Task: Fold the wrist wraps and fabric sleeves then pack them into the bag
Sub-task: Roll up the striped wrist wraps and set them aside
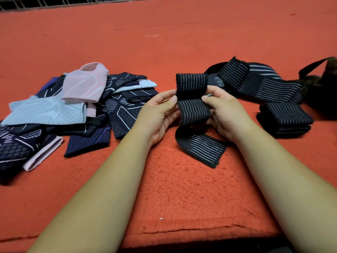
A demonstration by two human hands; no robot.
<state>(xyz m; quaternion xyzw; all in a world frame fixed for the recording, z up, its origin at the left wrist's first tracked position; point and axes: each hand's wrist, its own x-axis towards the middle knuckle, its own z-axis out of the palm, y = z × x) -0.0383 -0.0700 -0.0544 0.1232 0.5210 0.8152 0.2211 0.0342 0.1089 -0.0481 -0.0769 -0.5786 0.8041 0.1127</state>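
both hands hold one black wrist wrap [193,108] with thin white stripes, just above the red fleece cover [182,189]. the left hand [160,110] pinches the wrap's left edge, thumb in front and fingers curled behind. the right hand [224,110] pinches the right edge the same way. the wrap is creased at the line between the two thumbs: its upper part stands up above them, its middle part faces the camera between the palms, and its loose tail drops down and lies flat on the cover, angled toward the right forearm.

to the left, well apart from the hands, lies a heap of fabric sleeves [73,106], dark navy with pale patterns, light blue and pink, overlapping one another. behind and to the right of the hands, more loose wraps [255,83] of the same striped kind lie tangled together. nearer, just beside the right hand, a stack of folded wraps [284,117] sits squared up on the cover. at the far right edge a dark bag [324,84] with a black strap handle stands partly out of view, next to the loose wraps. a metal grille [36,2] runs along the top left
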